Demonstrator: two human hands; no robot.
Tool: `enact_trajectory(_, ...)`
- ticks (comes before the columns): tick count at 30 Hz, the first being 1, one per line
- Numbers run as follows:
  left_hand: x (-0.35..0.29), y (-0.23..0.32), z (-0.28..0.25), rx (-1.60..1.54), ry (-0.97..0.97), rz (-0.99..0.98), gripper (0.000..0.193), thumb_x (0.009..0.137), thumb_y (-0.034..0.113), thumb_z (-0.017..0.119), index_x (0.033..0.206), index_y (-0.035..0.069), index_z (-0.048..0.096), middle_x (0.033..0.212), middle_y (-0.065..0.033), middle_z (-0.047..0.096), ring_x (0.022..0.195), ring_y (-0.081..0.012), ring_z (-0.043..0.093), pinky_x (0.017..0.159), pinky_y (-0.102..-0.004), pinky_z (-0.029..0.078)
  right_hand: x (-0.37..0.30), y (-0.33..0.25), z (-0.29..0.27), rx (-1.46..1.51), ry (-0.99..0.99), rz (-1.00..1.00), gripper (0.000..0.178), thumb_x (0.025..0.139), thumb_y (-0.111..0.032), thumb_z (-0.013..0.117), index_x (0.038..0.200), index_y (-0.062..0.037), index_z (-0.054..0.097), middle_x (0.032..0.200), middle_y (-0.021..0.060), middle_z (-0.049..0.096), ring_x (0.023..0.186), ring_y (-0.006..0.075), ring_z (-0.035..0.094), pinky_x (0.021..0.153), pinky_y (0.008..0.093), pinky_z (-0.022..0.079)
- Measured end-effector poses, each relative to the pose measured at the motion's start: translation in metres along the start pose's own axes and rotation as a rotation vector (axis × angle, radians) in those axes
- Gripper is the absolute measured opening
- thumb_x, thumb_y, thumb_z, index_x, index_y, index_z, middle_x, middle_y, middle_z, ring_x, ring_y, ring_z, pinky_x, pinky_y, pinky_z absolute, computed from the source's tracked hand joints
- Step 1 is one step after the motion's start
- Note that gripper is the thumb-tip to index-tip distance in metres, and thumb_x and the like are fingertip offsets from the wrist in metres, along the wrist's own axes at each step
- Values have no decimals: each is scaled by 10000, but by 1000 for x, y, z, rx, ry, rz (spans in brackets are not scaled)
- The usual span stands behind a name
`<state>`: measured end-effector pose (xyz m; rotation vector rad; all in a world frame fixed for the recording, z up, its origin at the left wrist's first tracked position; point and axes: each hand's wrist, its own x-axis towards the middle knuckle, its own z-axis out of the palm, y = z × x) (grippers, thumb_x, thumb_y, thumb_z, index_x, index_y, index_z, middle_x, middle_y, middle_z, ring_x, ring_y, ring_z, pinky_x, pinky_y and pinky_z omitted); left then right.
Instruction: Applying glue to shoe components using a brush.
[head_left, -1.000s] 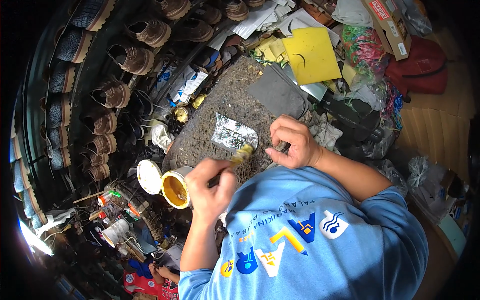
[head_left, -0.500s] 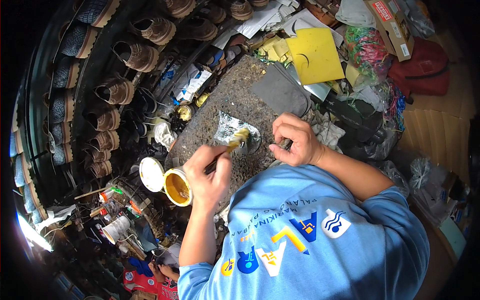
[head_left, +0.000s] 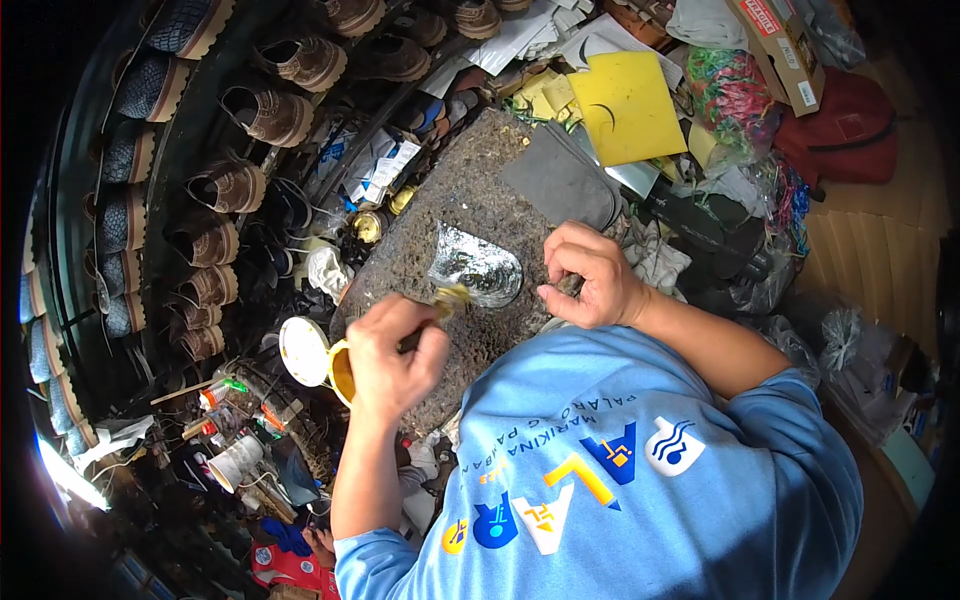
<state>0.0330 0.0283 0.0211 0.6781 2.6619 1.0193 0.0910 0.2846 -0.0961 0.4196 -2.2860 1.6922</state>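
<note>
A glue brush [head_left: 452,299] with pale yellowish bristles is gripped in my left hand [head_left: 392,352], its head blurred by motion. It is off the piece and over the rough, crusted work surface [head_left: 430,225]. On that surface lies a dark, round-ended flat piece [head_left: 478,268], its top wet and shiny with a clear coating. My right hand [head_left: 592,278] hovers beside the piece's right edge, fingers curled. Something small and dark shows among those fingers, too hidden to name. Partly behind my left hand stands a yellow tub [head_left: 341,374], its white lid [head_left: 303,351] tipped open.
Dark grey cut pieces [head_left: 560,178] are stacked at the surface's far side, near a yellow sheet [head_left: 628,108]. Racks of brown shoes [head_left: 268,115] line the left. A white cup [head_left: 236,460] lies among clutter at lower left. A red bag [head_left: 838,130] sits at far right.
My left hand has drawn the brush off the coated piece, down and left toward the tub, now covering more of it. My right hand has hardly moved.
</note>
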Motion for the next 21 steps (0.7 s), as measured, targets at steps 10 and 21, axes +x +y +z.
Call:
enact_trajectory(10,4,-16,-8,-31,73,-72,144,745,34,627,824,-27,732,723,-158,680,647,-282,670,620,-363,524,3,-3,1,-45,6,-19,240,674,-73,774,693,-58,535,823,109,553,738,293,567,677,378,477)
enact_trajectory(21,5,-31,-20,86,171,-157,130,739,39,637,814,-5,733,779,-155,708,702,-283,693,698,-364,540,4,-4,2,-80,-15,-19,244,682,-68,772,690,-62,528,825,119,555,732,314,565,672,394,479)
